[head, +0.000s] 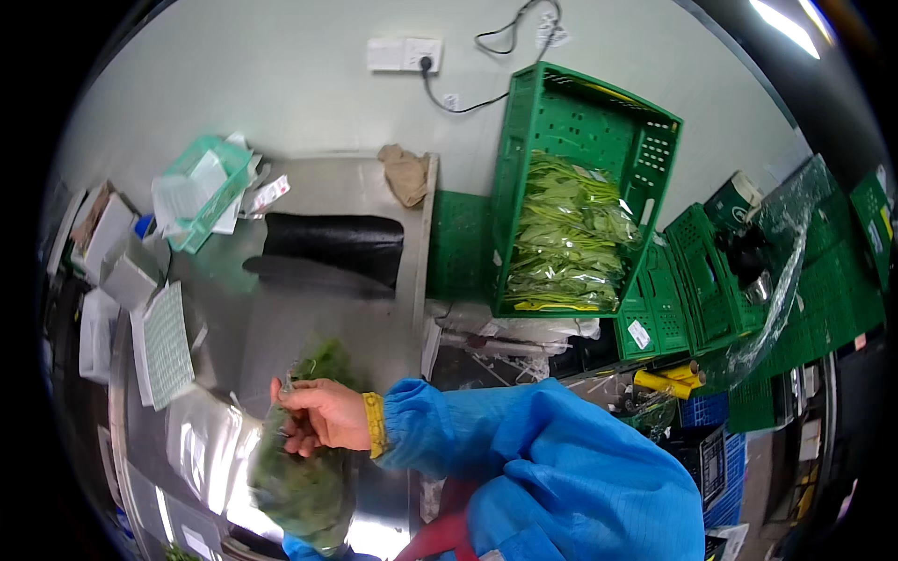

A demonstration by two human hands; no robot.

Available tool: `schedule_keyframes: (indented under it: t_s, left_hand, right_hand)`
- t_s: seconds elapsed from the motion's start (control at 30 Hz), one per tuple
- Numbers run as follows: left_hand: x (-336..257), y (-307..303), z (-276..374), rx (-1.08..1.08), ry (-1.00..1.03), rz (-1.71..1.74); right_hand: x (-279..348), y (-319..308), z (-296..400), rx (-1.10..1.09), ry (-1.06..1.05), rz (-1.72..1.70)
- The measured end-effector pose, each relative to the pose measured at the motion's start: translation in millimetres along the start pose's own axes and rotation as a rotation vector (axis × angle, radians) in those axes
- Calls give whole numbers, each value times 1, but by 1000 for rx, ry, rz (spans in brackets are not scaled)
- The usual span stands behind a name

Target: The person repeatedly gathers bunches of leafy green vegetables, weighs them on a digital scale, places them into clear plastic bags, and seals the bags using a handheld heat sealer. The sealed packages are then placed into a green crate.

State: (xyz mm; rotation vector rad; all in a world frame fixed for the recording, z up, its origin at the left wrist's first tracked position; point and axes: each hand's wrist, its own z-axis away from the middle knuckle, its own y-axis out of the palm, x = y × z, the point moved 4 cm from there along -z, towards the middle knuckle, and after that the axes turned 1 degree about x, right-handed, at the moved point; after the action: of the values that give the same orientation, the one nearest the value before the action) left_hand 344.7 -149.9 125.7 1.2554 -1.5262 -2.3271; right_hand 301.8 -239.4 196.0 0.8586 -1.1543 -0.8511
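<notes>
My right hand (pixel 326 417), in a blue sleeve with a yellow cuff band, pinches a clear plastic bag of leafy greens (pixel 302 491) by its upper part. The bag hangs in front of me, over the near part of a stainless steel table (pixel 280 350); its lower part is blurred. More green leaves show just beyond my fingers. My left hand is out of sight; only a bit of blue sleeve (pixel 300 549) shows at the bottom edge, under the bag. A folded black sheet (pixel 333 245) lies farther back on the table.
A tilted green crate (pixel 519 210) with bagged greens (pixel 572 238) stands right of the table. Brown cloth (pixel 405 175) lies at the back corner. A green basket (pixel 238 175) of papers and a label sheet (pixel 165 350) are left. More green crates (pixel 701 280) stand at right.
</notes>
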Motion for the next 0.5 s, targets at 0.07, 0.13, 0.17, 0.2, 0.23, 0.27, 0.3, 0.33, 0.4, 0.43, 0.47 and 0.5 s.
schedule_keyframes:
  t_s: [0.07, 0.13, 0.17, 0.2, 0.23, 0.27, 0.3, 0.33, 0.4, 0.43, 0.47, 0.5]
  left_hand:
    - [25, 5, 5, -9, -110, 33]
    - [49, 9, 5, -12, -202, 49]
    - [61, 14, 4, -13, -244, 55]
    - [72, 19, -1, -7, -274, 54]
    - [85, 25, -6, -2, -312, 56]
    - [97, 32, -11, 0, -344, 60]
    - [112, 41, -17, 13, -379, 62]
    - [130, 54, -25, 32, -417, 62]
    - [169, 79, -47, 73, -498, 71]
    - [188, 93, -57, 94, -540, 76]
    - [205, 109, -68, 116, -570, 77]
    - [223, 127, -80, 142, -602, 75]
  right_hand:
    - [25, 1, 11, 21, -152, 170]
    - [63, -8, 36, -72, -500, 1055]
    - [80, -11, 57, -105, -768, 1590]
    - [94, -33, 73, -178, -711, 1783]
    - [108, -60, 95, -261, -636, 1972]
    - [123, -91, 118, -257, -345, 1838]
    - [133, -125, 144, -251, -62, 1687]
    - [132, -174, 167, -125, 35, 1547]
    - [121, -231, 219, -51, 139, 1330]
    - [126, -237, 247, -95, 149, 1253]
    - [142, -235, 267, -128, 154, 1223]
    - [160, -232, 287, -166, 159, 1192]
